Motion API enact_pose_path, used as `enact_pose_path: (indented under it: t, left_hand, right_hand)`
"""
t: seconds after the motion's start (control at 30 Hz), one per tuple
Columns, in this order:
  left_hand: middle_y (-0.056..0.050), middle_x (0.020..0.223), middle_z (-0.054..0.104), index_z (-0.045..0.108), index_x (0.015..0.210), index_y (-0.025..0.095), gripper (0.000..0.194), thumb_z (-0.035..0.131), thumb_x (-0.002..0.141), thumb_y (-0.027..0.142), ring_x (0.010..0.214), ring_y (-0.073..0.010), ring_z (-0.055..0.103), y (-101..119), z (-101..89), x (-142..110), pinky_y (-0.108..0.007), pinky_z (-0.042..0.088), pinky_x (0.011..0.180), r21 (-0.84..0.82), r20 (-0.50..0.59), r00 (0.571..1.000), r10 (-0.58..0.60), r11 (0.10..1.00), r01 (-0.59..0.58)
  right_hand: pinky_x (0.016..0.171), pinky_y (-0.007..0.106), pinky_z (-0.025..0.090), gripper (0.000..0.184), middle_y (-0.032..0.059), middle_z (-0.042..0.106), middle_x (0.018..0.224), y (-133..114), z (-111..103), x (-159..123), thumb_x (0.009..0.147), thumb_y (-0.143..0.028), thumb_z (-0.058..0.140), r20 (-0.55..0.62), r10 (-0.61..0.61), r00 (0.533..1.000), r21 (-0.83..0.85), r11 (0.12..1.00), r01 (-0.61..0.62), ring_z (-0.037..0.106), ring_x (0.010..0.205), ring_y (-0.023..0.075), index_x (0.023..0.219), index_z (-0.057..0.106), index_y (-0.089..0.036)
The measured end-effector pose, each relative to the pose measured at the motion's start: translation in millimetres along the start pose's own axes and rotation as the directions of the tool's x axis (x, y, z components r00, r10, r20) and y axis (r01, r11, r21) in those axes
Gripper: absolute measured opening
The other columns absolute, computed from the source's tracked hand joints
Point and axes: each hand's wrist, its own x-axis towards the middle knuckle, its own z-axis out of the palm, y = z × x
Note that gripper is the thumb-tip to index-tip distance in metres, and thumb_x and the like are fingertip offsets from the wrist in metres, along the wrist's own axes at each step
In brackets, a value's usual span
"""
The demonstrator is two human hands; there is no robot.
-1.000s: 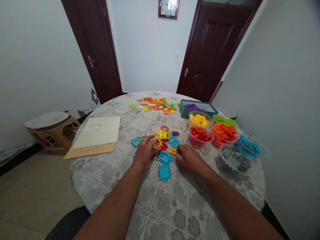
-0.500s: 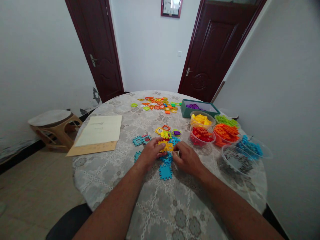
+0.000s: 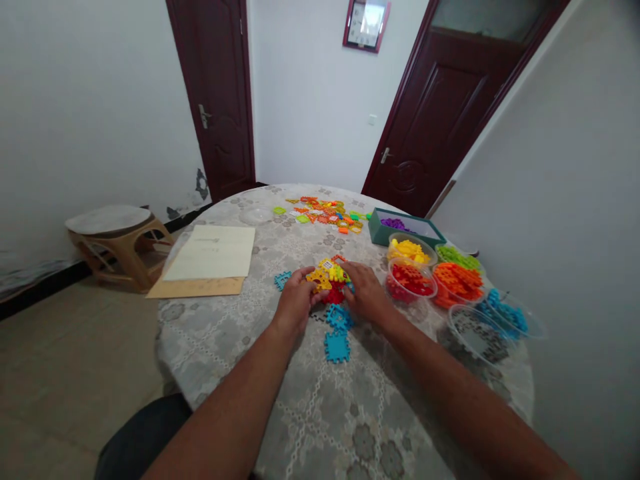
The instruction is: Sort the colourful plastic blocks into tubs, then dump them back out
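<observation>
My left hand [image 3: 294,301] pinches a yellow interlocking plastic tile [image 3: 319,280] between thumb and fingers, tilted above the table. My right hand [image 3: 369,293] curls over the right side of the cluster, its fingertips against a yellow-green piece [image 3: 339,273]; exactly what it grips is hidden. Between the hands sits a red piece [image 3: 335,293]. Closer to me lie a light-blue open-centred tile [image 3: 339,317] and a solid blue square tile [image 3: 337,347], seemingly joined. Beyond my left fingers, another blue tile [image 3: 283,280] is partly visible.
Clear tubs of yellow [image 3: 410,251], red [image 3: 410,279], orange [image 3: 456,283], green, blue and grey pieces stand at right, beside a green box [image 3: 381,231] with purple pieces. Loose orange and yellow pieces [image 3: 325,212] lie at the back. Papers [image 3: 213,253] rest at left.
The yellow tile has tilted and shifted left in my left hand, exposing the red piece. My right hand has moved forward over the cluster. The camera view has tilted slightly.
</observation>
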Motion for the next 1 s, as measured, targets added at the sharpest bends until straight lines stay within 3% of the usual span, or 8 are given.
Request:
enact_pose_path:
  t: [0.13,0.23,0.3,0.4,0.5,0.63,0.8,1.0]
  left_hand:
    - [-0.012,0.108,0.069,0.062,0.118,0.015,0.048,0.061,0.071,0.005,0.090,-0.0183,0.072,4,-1.0,0,-0.033,0.068,0.075,-0.063,-0.028,1.000,-0.011,0.998,0.010]
    - [-0.013,0.112,0.069,0.062,0.116,0.016,0.043,0.061,0.073,0.008,0.092,-0.0190,0.072,4,-1.6,0,-0.034,0.068,0.074,-0.078,-0.029,0.999,-0.016,0.997,0.013]
    - [-0.014,0.114,0.068,0.062,0.115,0.016,0.042,0.062,0.074,0.009,0.094,-0.0199,0.072,4,-2.1,1,-0.034,0.067,0.075,-0.085,-0.031,0.999,-0.018,0.996,0.015]
    - [-0.014,0.114,0.068,0.062,0.117,0.017,0.043,0.063,0.074,0.010,0.094,-0.0203,0.072,3,-2.6,3,-0.034,0.067,0.075,-0.086,-0.043,0.999,-0.013,0.996,0.009]
    - [-0.012,0.113,0.068,0.061,0.120,0.018,0.046,0.064,0.075,0.011,0.093,-0.0193,0.071,4,-2.2,2,-0.032,0.067,0.076,-0.074,-0.056,0.998,0.011,0.997,-0.015]
    - [-0.011,0.110,0.069,0.062,0.119,0.018,0.041,0.065,0.079,0.013,0.094,-0.0192,0.071,7,-1.8,0,-0.031,0.067,0.075,-0.058,-0.065,0.996,0.057,0.996,-0.061]
    - [-0.010,0.104,0.069,0.062,0.121,0.018,0.046,0.062,0.076,0.008,0.093,-0.0196,0.072,8,-3.6,1,-0.030,0.067,0.075,-0.055,-0.076,0.995,0.060,0.996,-0.064]
    - [-0.011,0.104,0.069,0.062,0.123,0.017,0.052,0.060,0.073,0.002,0.090,-0.0196,0.074,7,-2.8,1,-0.032,0.068,0.074,-0.029,-0.064,0.997,0.042,0.999,-0.044]
  right_hand:
    - [0.123,0.052,0.034,0.066,0.0160,0.052,0.160,2,2,34,0.088,-0.012,0.058,0.206,-0.009,0.978,-0.125,0.991,0.036,0.039,0.150,0.0308,0.154,0.054,-0.017]
    - [0.117,0.048,0.040,0.057,0.0159,0.061,0.150,-3,5,47,0.091,-0.016,0.058,0.343,0.031,0.939,-0.176,0.984,0.032,0.050,0.141,0.0307,0.148,0.060,-0.018]
    - [0.111,0.046,0.045,0.049,0.0156,0.067,0.140,-8,6,46,0.093,-0.018,0.058,0.369,0.066,0.927,-0.196,0.981,0.008,0.057,0.130,0.0301,0.142,0.065,-0.019]
    - [0.109,0.046,0.046,0.043,0.0164,0.069,0.132,-16,10,34,0.093,-0.022,0.060,0.269,0.063,0.961,-0.163,0.986,-0.019,0.060,0.124,0.0306,0.135,0.069,-0.018]
    - [0.114,0.046,0.044,0.041,0.0167,0.070,0.131,-25,16,19,0.094,-0.024,0.061,0.053,0.054,0.997,-0.001,0.999,-0.054,0.061,0.126,0.0295,0.133,0.067,-0.015]
    - [0.112,0.040,0.049,0.040,0.0149,0.070,0.132,-39,22,10,0.096,-0.024,0.056,-0.170,0.099,0.981,0.281,0.959,-0.048,0.063,0.125,0.0249,0.135,0.063,-0.017]
    - [0.114,0.042,0.049,0.040,0.0124,0.070,0.134,-51,24,7,0.099,-0.024,0.049,-0.214,0.047,0.976,0.403,0.914,0.044,0.064,0.128,0.0234,0.136,0.062,-0.020]
    - [0.106,0.038,0.054,0.045,0.0111,0.071,0.134,-46,27,3,0.102,-0.026,0.040,-0.167,0.244,0.955,0.481,0.866,-0.137,0.070,0.118,0.0229,0.144,0.056,-0.020]
